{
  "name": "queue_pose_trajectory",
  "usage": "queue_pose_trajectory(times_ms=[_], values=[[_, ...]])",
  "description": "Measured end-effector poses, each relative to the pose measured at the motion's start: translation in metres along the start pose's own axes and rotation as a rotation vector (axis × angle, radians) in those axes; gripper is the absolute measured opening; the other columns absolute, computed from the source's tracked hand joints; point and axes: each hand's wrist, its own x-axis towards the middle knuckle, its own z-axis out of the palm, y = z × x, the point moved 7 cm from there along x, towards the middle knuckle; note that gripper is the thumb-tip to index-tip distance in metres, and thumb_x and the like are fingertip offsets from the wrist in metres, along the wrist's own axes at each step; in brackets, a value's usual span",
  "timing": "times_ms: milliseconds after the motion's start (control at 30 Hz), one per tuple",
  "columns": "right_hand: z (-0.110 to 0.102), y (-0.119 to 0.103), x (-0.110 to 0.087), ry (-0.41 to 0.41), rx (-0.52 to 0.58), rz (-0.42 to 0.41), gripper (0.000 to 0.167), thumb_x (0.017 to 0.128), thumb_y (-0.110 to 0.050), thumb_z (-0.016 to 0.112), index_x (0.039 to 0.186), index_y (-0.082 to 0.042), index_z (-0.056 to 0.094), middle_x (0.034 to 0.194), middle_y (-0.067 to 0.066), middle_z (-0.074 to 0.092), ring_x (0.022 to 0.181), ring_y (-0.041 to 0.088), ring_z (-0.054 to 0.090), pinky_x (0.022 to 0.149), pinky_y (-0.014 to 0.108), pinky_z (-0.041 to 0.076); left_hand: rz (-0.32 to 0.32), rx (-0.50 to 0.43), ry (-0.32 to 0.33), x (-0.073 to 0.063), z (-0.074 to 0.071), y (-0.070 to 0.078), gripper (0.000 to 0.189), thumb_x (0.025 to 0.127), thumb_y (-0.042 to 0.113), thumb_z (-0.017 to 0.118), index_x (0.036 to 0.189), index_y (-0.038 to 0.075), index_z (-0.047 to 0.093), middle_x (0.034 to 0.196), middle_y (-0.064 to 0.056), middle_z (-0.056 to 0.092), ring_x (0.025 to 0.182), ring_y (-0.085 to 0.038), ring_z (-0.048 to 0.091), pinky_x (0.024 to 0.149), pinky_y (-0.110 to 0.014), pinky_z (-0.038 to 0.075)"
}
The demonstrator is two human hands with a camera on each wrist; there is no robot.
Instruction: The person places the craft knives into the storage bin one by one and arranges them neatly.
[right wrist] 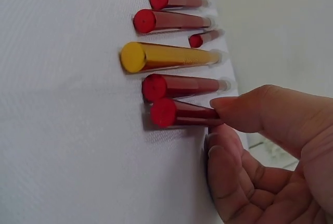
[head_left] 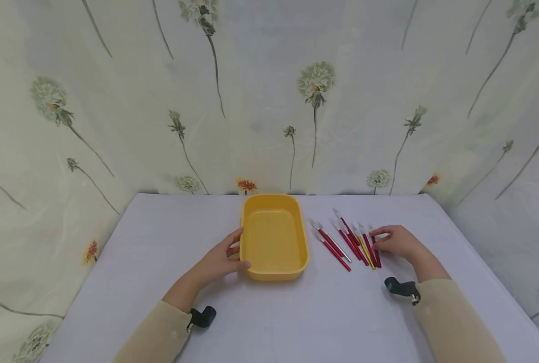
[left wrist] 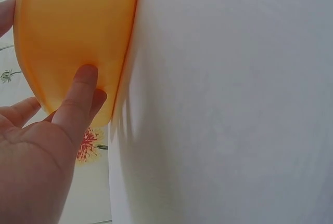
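Note:
A yellow plastic tray [head_left: 274,276] stands on the table. My left hand [head_left: 221,254] grips its left side, the thumb at the near corner; in the left wrist view two fingers [left wrist: 78,96] press the outer wall. Right of the tray lie several slim craft knives with clear caps, mostly red, plus a yellow craft knife [head_left: 366,252] and a silver craft knife [head_left: 339,249]. My right hand [head_left: 398,242] pinches the rightmost red craft knife [right wrist: 192,114] between thumb and fingers toward its capped end. That knife lies against its red neighbour [right wrist: 182,86].
The white-covered table [head_left: 269,322] reaches back to a flower-printed cloth backdrop [head_left: 260,101]. Similar cloth rises at both sides. Each wrist wears a small black camera, one at the left cuff [head_left: 203,316] and another at the right cuff [head_left: 401,287].

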Motion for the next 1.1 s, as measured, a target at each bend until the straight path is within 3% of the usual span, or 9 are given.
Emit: queue_pose_trajectory(times_ms=[367,733,900,1100], values=[[-0.001,0.014,-0.012,0.011,0.133,0.063,0.054,0.092,-0.033,0.073,0.136,-0.006,0.06,0.128,0.026,0.06,0.109,0.036,0.059,0.091,0.055,0.05,0.004,-0.014,-0.013,0.002,0.002,-0.002,0.096,0.085,0.029,0.082,0.16,0.022,0.023,0.162,-0.004,0.03,0.139,-0.027,0.045,0.108,-0.045,0.044],[-0.006,0.004,-0.025,0.034,0.244,0.069,0.055,0.095,-0.029,0.07,0.142,-0.004,0.054,0.126,0.023,0.063,0.098,0.023,0.067,0.091,0.044,0.056,-0.009,-0.026,-0.016,-0.001,0.001,-0.004,0.097,0.085,0.031,0.082,0.161,0.023,0.022,0.163,-0.003,0.027,0.139,-0.025,0.046,0.108,-0.044,0.043],[-0.008,-0.003,-0.032,0.038,0.318,0.089,0.057,0.097,-0.028,0.068,0.145,-0.004,0.05,0.133,0.026,0.058,0.102,0.021,0.068,0.093,0.04,0.056,-0.01,-0.023,-0.016,0.0,0.0,-0.004,0.098,0.084,0.033,0.082,0.161,0.025,0.022,0.163,-0.002,0.027,0.139,-0.025,0.045,0.108,-0.044,0.043],[-0.012,-0.019,-0.041,0.045,0.442,0.062,0.059,0.099,-0.026,0.065,0.148,0.0,0.044,0.141,0.029,0.048,0.098,0.013,0.068,0.086,0.027,0.057,-0.013,-0.021,-0.025,0.0,0.001,-0.004,0.099,0.085,0.032,0.082,0.161,0.025,0.02,0.164,-0.002,0.026,0.14,-0.025,0.045,0.109,-0.044,0.042]])
